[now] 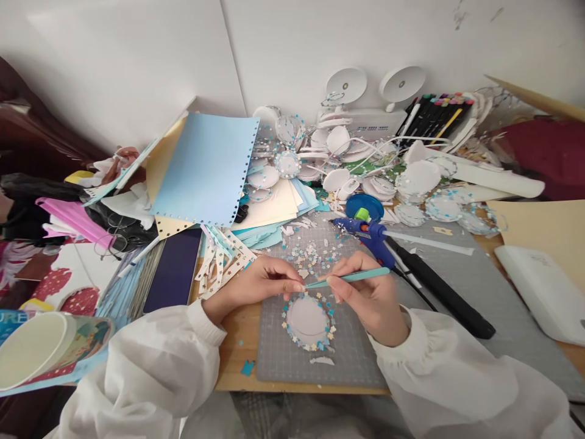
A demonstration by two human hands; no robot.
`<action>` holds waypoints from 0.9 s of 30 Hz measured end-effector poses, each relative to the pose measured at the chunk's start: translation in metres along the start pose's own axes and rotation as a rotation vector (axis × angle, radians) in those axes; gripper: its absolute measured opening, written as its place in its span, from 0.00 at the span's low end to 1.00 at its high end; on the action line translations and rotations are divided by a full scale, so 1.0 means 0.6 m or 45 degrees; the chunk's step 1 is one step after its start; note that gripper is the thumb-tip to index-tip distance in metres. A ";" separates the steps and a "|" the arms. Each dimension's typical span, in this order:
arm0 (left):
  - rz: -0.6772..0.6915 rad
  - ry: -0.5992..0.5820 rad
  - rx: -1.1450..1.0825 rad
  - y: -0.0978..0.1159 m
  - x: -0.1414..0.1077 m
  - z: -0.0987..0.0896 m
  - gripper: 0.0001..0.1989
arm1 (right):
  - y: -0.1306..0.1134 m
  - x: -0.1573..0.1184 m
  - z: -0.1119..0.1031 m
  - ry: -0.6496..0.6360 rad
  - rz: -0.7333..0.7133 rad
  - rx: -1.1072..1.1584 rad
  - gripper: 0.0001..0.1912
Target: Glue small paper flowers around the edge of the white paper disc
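My right hand (363, 296) is closed around a pair of teal tweezers (365, 275), their tips pointing left. At those tips the thumb and fingers of my left hand (276, 280) are pinched together; whatever they hold is too small to make out. Just below both hands, a white round disc (308, 319) lies flat on the grey cutting mat (356, 360), ringed by small blue, cream and white paper stars. Behind my hands is a scatter of tiny punched paper pieces (315, 253).
A blue glue gun (372, 238) and a black stick-like tool (443, 292) lie right of my right hand. Punched blue paper (210, 164) stands at back left. Many decorated white discs (287, 164) are heaped behind. A paper cup (36, 350) sits at far left.
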State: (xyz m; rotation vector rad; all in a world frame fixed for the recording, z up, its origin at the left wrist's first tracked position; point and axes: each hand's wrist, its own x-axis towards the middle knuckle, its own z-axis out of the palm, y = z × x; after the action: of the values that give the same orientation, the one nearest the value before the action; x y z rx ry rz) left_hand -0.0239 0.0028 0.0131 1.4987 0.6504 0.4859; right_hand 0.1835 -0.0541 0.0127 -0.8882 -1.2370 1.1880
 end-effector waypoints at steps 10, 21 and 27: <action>-0.015 0.015 -0.025 -0.002 -0.001 -0.001 0.15 | 0.011 0.001 -0.003 0.037 0.030 0.022 0.08; -0.003 0.015 -0.028 0.001 -0.001 0.000 0.15 | -0.002 0.000 0.002 -0.003 -0.033 -0.058 0.07; 0.010 0.013 -0.020 -0.001 0.000 0.000 0.14 | 0.001 0.002 0.001 0.010 -0.006 -0.010 0.07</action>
State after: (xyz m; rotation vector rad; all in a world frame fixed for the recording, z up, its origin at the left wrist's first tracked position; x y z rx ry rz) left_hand -0.0240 0.0025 0.0123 1.4854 0.6475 0.5040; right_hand 0.1825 -0.0528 0.0125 -0.8944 -1.2372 1.1757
